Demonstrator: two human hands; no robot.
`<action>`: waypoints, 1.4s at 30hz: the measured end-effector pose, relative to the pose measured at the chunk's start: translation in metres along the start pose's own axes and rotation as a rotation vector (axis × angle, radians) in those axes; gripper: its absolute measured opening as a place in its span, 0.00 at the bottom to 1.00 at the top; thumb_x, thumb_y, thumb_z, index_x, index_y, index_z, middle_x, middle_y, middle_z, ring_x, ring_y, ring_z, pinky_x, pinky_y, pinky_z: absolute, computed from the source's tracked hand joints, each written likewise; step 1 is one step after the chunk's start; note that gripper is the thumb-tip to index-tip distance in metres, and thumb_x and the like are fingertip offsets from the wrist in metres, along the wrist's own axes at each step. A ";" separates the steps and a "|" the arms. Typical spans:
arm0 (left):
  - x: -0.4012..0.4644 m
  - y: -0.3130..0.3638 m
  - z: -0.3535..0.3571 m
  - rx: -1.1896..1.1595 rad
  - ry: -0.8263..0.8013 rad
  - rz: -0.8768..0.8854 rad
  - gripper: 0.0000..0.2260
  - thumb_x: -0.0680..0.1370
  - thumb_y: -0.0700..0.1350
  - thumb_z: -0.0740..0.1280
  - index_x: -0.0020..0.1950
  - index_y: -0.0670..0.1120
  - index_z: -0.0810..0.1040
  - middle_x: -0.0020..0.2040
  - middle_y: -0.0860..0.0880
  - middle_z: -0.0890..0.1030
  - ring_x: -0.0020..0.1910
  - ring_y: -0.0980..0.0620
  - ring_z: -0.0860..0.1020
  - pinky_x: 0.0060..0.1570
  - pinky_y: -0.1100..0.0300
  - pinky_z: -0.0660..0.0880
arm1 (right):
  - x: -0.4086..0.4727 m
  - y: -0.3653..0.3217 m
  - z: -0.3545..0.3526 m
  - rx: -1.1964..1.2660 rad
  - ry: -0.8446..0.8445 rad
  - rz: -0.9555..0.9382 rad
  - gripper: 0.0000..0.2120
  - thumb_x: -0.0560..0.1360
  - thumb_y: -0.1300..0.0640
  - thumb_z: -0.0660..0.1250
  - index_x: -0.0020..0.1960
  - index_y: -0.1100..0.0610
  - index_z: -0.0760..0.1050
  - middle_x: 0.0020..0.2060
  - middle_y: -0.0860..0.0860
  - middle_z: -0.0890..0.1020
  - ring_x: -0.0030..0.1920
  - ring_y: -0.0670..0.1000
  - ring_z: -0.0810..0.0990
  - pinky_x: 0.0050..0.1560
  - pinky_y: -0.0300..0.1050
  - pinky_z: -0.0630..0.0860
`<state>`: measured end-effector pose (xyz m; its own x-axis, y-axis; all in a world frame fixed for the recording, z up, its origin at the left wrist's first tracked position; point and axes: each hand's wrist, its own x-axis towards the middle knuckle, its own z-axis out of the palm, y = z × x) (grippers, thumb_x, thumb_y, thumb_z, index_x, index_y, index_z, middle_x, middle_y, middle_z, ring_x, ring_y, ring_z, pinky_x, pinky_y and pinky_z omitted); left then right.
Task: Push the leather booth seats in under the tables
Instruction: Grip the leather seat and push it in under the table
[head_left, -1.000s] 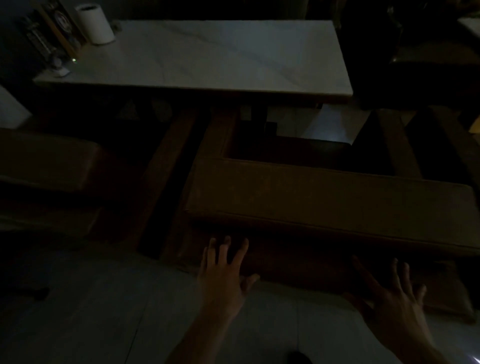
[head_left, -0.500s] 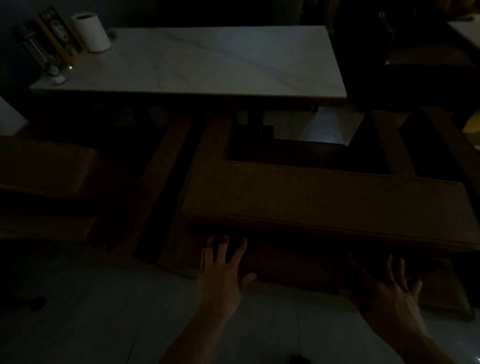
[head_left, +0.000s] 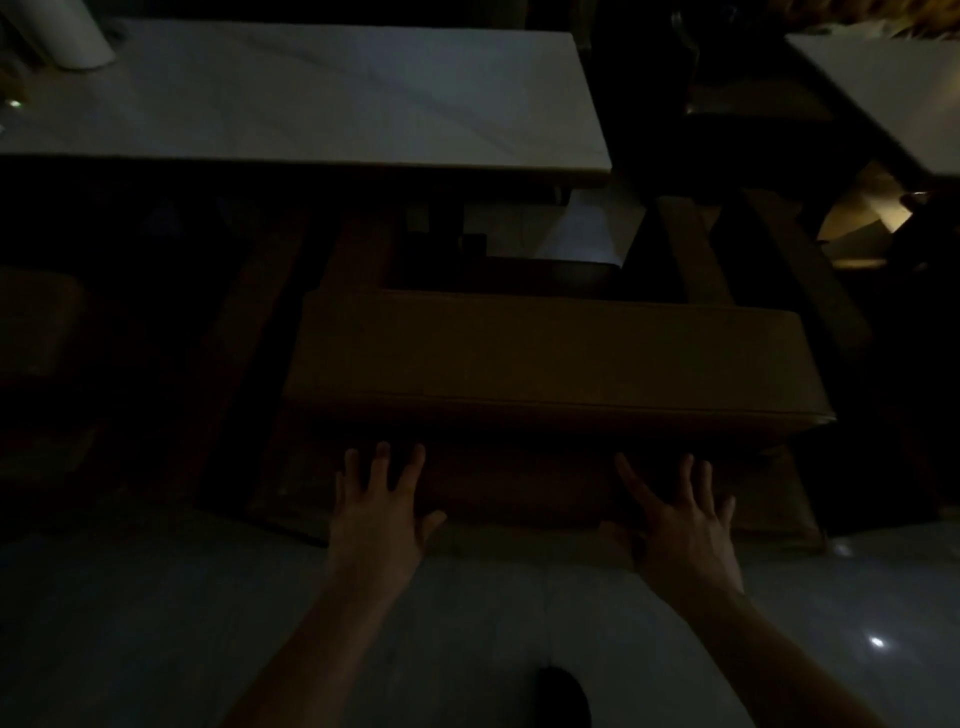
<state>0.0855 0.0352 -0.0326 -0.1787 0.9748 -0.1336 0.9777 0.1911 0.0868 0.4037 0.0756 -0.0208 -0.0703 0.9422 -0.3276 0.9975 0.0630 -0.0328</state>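
A dim dining room with a pale, glossy floor (head_left: 156, 623). The left hand (head_left: 376, 512) and right hand (head_left: 680, 530) are both spread flat, fingers straight, against the near side of the brown leather booth seat (head_left: 550, 358), gripping nothing. The seat lies straight ahead of the palms, its far edge short of the white marble table (head_left: 322, 98) beyond. A white roll (head_left: 78, 31) stands far off past the left hand.
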 end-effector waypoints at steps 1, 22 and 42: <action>0.002 0.000 0.000 -0.009 -0.014 0.001 0.35 0.74 0.64 0.67 0.78 0.54 0.63 0.75 0.39 0.65 0.73 0.27 0.59 0.67 0.34 0.65 | 0.002 0.001 0.001 -0.004 0.007 0.002 0.40 0.66 0.23 0.36 0.75 0.33 0.31 0.78 0.64 0.41 0.77 0.67 0.37 0.74 0.71 0.49; 0.004 -0.014 -0.033 -0.135 -0.216 0.007 0.35 0.77 0.66 0.61 0.79 0.62 0.48 0.81 0.50 0.50 0.79 0.41 0.46 0.74 0.46 0.57 | 0.009 -0.005 -0.024 -0.065 -0.181 0.003 0.39 0.76 0.28 0.49 0.74 0.35 0.27 0.78 0.64 0.39 0.77 0.68 0.38 0.74 0.69 0.54; -0.089 0.127 -0.192 -0.299 -0.217 0.318 0.17 0.78 0.50 0.66 0.64 0.63 0.67 0.57 0.60 0.73 0.53 0.60 0.73 0.56 0.59 0.75 | -0.165 0.068 -0.153 0.161 -0.132 0.028 0.41 0.75 0.45 0.63 0.79 0.39 0.42 0.81 0.55 0.47 0.80 0.60 0.45 0.76 0.64 0.49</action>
<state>0.2048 -0.0056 0.1799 0.1816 0.9498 -0.2546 0.9001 -0.0563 0.4320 0.4849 -0.0251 0.1751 -0.0535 0.8911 -0.4506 0.9853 -0.0262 -0.1688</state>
